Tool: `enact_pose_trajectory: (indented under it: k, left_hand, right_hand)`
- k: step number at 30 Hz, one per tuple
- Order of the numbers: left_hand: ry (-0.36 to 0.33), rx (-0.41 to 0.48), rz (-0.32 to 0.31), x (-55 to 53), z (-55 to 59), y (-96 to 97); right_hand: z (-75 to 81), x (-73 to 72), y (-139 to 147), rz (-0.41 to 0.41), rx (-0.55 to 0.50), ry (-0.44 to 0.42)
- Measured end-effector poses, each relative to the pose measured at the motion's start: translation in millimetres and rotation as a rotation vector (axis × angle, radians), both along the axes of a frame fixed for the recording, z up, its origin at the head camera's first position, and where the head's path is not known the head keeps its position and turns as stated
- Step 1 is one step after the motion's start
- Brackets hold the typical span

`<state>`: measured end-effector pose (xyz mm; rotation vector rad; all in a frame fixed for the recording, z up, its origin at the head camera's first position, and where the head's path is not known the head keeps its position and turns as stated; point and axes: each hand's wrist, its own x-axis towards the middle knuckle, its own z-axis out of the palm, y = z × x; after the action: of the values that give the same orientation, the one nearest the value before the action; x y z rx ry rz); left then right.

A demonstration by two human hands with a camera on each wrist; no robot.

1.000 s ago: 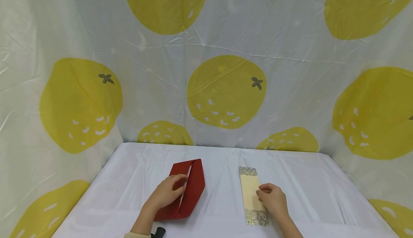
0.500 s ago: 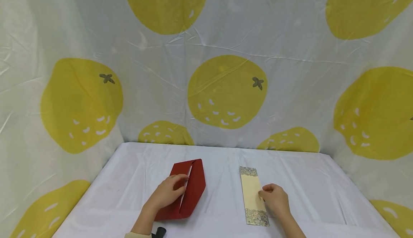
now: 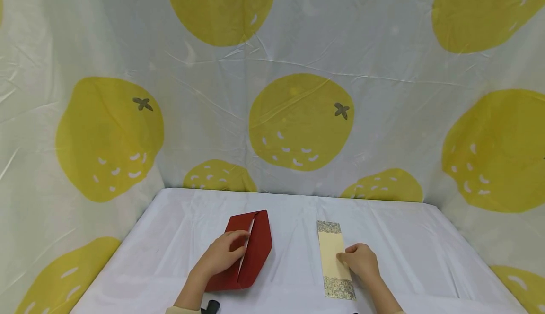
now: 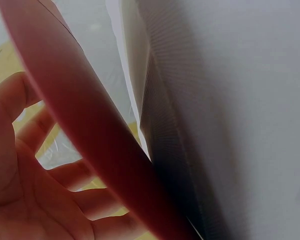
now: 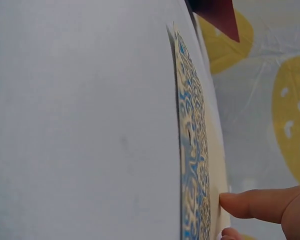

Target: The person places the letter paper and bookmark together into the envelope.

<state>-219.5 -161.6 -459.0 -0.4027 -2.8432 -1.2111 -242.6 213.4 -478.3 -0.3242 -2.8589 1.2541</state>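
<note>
A red paper envelope [image 3: 257, 252] with a white gap along its fold is at the left of the table, tilted toward the right. My left hand [image 3: 223, 255] grips it at the gap. In the left wrist view the fingers [image 4: 72, 175] reach behind the red paper [image 4: 85, 110]; their tips are hidden. To the right lies a long cream card [image 3: 332, 252] with patterned ends, flat or nearly flat. My right hand [image 3: 362, 262] is at its right edge, one straight finger [image 5: 260, 202] touching the cream part. A second fingertip shows just below it, partly out of frame.
A white cloth [image 3: 294, 238] covers the table. Behind and at both sides hangs a pale curtain [image 3: 204, 129] printed with large yellow fruit. A small black object [image 3: 211, 306] is beside the left wrist.
The right hand's fingertip has shifted slightly left, further onto the card. The left hand, envelope and card look unmoved; the whole head view has drifted slightly.
</note>
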Motion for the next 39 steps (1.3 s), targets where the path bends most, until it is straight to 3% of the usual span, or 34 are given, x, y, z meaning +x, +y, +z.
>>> enact_pose_trajectory:
  k: [6, 24, 39]
  left_hand:
    - [0.004, -0.004, -0.001, -0.5, -0.3, -0.4]
    - [0.004, -0.008, 0.001, -0.8, 0.1, -0.3]
    - [0.021, -0.005, 0.004, -0.8, -0.3, -0.4]
  right_hand:
    - [2.9, -1.2, 2, -0.011, -0.068, -0.023]
    - [7.6, 4.5, 10, -0.044, -0.402, -0.063]
    - [17.4, 9.8, 1, -0.061, -0.538, -0.035]
